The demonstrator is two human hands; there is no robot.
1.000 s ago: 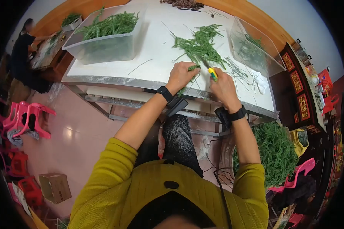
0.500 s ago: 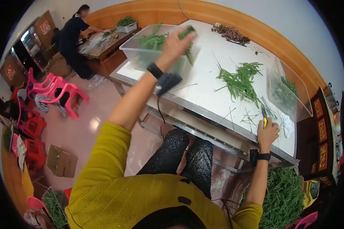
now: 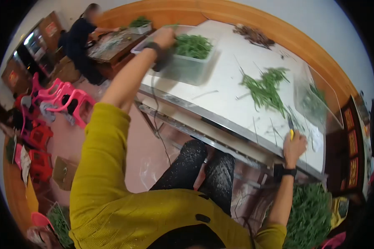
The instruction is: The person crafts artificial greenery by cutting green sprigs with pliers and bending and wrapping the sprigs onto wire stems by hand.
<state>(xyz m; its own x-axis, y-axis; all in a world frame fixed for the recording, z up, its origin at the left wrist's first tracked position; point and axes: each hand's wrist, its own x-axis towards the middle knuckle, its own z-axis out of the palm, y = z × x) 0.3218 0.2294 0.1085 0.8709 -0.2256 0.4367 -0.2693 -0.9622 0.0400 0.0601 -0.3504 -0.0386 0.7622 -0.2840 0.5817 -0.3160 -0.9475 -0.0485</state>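
Note:
My left hand (image 3: 165, 38) is at the left side of a clear plastic bin (image 3: 185, 71), beside the green plant sprigs (image 3: 194, 45) heaped inside. Motion blurs its fingers, so I cannot tell whether anything is in them. At the table's right front, my right hand (image 3: 295, 146) is closed round a yellow-handled tool (image 3: 291, 133) with a dark, narrow tip pointing away from me. Beyond that tip lies a loose pile of green sprigs (image 3: 265, 88) on the white tabletop. Thin cut stems (image 3: 274, 129) are scattered left of the right hand.
A second clear bin (image 3: 320, 97) stands at the table's right end, near a white cloth (image 3: 317, 139). Brown dried bundles (image 3: 253, 35) lie at the back. More greenery (image 3: 309, 211) is heaped below right. Another person (image 3: 81, 41) works at a far table; pink chairs (image 3: 66, 97) stand left.
My left hand has moved left and down from above the bin, where it held green sprigs, to its left side. The bin appears further right. My right hand still grips the tool.

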